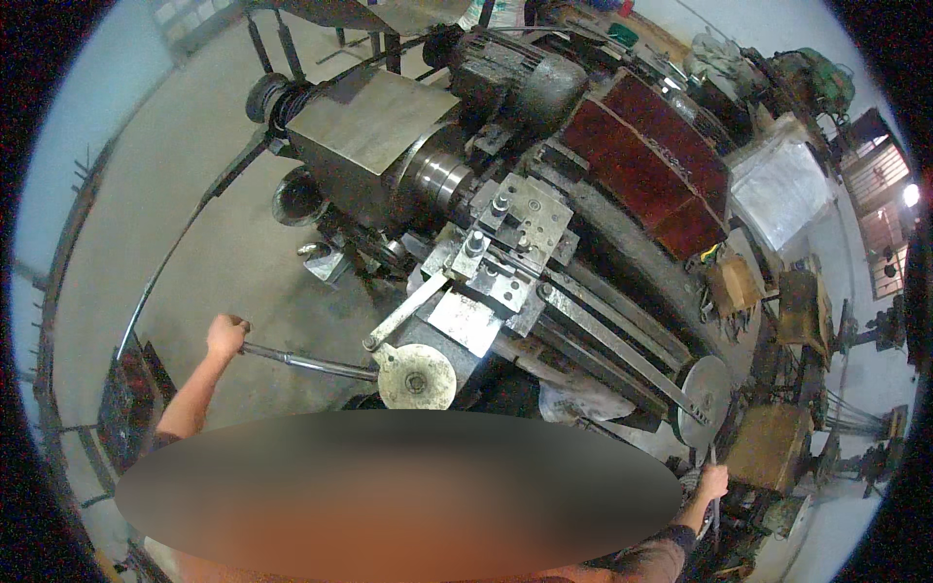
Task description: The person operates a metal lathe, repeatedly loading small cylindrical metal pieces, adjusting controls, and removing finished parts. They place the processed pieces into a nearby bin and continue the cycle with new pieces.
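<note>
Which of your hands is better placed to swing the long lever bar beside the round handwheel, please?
Left. The left hand already grips the end of the lever bar, while the right hand is far off, holding a thin rod by the tailstock wheel.

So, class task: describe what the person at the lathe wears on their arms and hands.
Both hands are bare, with no gloves. The left hand and its forearm are uncovered up to a short dark sleeve edge. The right hand comes out of a dark, brownish long sleeve. No rings or watch can be made out.

One lathe, two handwheels, two hands, one long lever.
</note>
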Action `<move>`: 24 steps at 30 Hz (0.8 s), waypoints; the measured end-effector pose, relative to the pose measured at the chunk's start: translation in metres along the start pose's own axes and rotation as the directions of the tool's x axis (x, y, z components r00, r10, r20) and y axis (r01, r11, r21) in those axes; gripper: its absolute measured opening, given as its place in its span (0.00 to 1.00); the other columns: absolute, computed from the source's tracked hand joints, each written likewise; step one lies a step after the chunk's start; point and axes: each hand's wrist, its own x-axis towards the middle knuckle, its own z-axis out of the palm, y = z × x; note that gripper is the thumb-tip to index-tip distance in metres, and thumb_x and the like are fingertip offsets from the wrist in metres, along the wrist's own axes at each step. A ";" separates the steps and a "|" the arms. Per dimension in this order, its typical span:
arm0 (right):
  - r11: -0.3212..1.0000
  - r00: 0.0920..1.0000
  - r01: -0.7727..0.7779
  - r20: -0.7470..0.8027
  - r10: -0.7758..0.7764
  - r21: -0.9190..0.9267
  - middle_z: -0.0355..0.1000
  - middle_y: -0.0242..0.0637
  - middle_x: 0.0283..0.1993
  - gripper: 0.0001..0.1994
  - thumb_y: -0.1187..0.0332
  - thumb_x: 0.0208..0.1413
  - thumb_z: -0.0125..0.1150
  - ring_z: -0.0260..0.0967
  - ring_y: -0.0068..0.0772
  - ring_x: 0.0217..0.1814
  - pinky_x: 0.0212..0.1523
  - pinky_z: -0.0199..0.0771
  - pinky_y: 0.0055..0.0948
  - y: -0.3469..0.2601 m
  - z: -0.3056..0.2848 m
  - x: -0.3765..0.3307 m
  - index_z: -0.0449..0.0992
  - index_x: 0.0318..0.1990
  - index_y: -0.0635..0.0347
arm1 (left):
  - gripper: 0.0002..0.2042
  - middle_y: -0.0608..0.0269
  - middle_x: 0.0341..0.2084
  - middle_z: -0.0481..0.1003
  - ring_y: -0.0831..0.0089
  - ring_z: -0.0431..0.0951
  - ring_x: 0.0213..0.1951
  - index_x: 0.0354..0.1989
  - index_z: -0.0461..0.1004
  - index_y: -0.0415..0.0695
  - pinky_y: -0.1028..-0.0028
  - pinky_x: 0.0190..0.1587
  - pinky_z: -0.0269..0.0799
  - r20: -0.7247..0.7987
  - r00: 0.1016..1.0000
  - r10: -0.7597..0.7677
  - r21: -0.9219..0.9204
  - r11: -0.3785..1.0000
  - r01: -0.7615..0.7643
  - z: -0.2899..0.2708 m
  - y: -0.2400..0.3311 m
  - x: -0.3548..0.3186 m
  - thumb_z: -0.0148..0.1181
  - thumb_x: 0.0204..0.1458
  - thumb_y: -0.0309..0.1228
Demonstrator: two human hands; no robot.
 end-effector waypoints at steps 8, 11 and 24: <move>0.992 0.878 0.080 -0.464 -0.118 -0.101 0.65 0.46 0.45 0.23 0.62 0.41 0.51 0.62 0.48 0.46 0.43 0.63 0.43 -0.013 0.021 -0.034 0.64 0.49 0.58 | 0.14 0.47 0.27 0.72 0.54 0.73 0.33 0.29 0.72 0.40 0.62 0.37 0.68 0.036 0.818 0.574 0.340 0.763 -0.550 0.032 0.088 0.072 0.55 0.38 0.37; 0.955 0.986 -0.019 -0.155 0.068 0.297 0.63 0.49 0.47 0.29 0.61 0.36 0.59 0.59 0.48 0.51 0.49 0.59 0.36 -0.027 0.012 -0.082 0.63 0.50 0.58 | 0.14 0.46 0.28 0.72 0.55 0.73 0.33 0.28 0.71 0.38 0.62 0.37 0.68 0.102 0.712 0.695 0.386 0.632 -0.672 0.061 0.110 0.107 0.55 0.40 0.37; 0.681 0.999 0.005 0.027 -0.036 0.732 0.71 0.40 0.27 0.12 0.74 0.35 0.54 0.67 0.30 0.29 0.33 0.65 0.25 -0.145 -0.082 -0.097 0.74 0.32 0.66 | 0.13 0.47 0.27 0.73 0.55 0.74 0.31 0.33 0.66 0.35 0.61 0.33 0.69 0.026 0.739 0.673 0.388 0.675 -0.628 0.154 0.097 0.173 0.50 0.40 0.31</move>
